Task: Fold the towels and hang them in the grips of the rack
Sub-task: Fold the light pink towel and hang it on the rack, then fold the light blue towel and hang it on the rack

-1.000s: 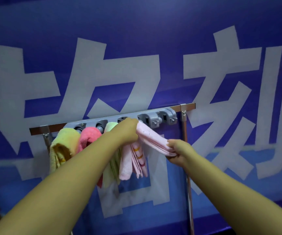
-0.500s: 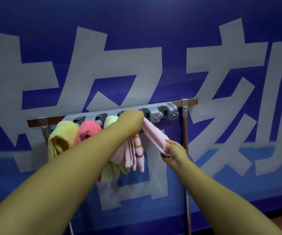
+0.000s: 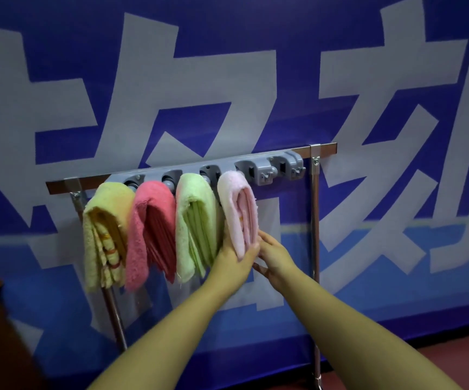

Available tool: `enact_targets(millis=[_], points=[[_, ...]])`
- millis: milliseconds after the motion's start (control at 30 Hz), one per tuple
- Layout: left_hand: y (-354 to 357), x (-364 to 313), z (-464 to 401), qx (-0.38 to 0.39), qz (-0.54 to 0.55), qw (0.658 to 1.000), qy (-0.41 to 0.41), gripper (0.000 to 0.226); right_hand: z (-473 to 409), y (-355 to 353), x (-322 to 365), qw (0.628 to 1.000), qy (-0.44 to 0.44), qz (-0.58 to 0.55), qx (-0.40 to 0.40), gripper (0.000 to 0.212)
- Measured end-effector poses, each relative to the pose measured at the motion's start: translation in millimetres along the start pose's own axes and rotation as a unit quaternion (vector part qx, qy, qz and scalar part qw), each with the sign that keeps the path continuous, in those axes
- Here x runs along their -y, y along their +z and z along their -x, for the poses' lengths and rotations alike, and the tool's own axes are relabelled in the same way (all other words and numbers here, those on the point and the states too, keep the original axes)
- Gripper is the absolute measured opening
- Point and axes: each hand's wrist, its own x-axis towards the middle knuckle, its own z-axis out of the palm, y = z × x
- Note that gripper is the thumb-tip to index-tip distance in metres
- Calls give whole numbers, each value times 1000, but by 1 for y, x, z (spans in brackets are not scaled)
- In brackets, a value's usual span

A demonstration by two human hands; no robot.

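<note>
Head view. A grey rack (image 3: 255, 168) of grips is fixed along a brown rail (image 3: 58, 183) carried on two metal posts (image 3: 315, 220), in front of a blue banner (image 3: 227, 52) with large pale characters. Four folded towels hang side by side from the grips, from left to right: a yellow towel (image 3: 103, 229), a coral towel (image 3: 146, 229), a green towel (image 3: 193, 220) and a pale pink towel (image 3: 237, 209). The two grips at the right end of the rack carry nothing. Both hands meet at the lower end of the pale pink towel. The left hand (image 3: 234, 258) lies flat and uncurled against its left face, between it and the green towel; the right hand (image 3: 272, 256), fingers extended, presses from the right, so that the folded layers sit between the two palms. Whether either thumb pinches the cloth cannot be told, since the towel hides it.
</note>
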Motion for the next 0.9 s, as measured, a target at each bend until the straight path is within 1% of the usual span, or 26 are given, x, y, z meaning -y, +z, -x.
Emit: enact_targets(millis=[67, 167, 233, 367, 467, 567, 667, 733, 800, 867, 900], points=[[9, 25, 18, 36, -26, 999, -16, 74, 2, -4, -9, 1000, -3, -6, 13, 32], [22, 62, 45, 82, -59, 989, -109, 82, 8, -10, -29, 1000, 20, -1, 10, 28], [30, 85, 66, 102, -60, 983, -143, 83, 14, -19, -53, 999, 47, 26, 4, 30], [53, 140, 119, 127, -55, 968, -209, 84, 26, -52, -124, 988, 115, 97, -21, 32], [74, 185, 170, 166, -35, 942, -288, 89, 40, -82, -190, 972, 188, 134, -43, 31], [97, 232, 222, 211, -29, 905, -368, 82, 59, -115, -260, 946, 254, 197, -47, 27], [119, 268, 263, 240, -28, 869, -432, 78, 75, -149, -328, 906, 348, 240, -40, 24], [133, 287, 284, 253, -24, 846, -468, 75, 85, -171, -370, 881, 398, 250, -53, 17], [146, 303, 300, 258, -15, 826, -501, 75, 94, -191, -410, 855, 438, 265, -82, 14], [159, 319, 311, 260, -15, 808, -528, 75, 102, -209, -446, 826, 467, 301, -97, 16], [165, 326, 315, 261, -12, 800, -539, 75, 106, -216, -463, 812, 479, 318, -100, 22]])
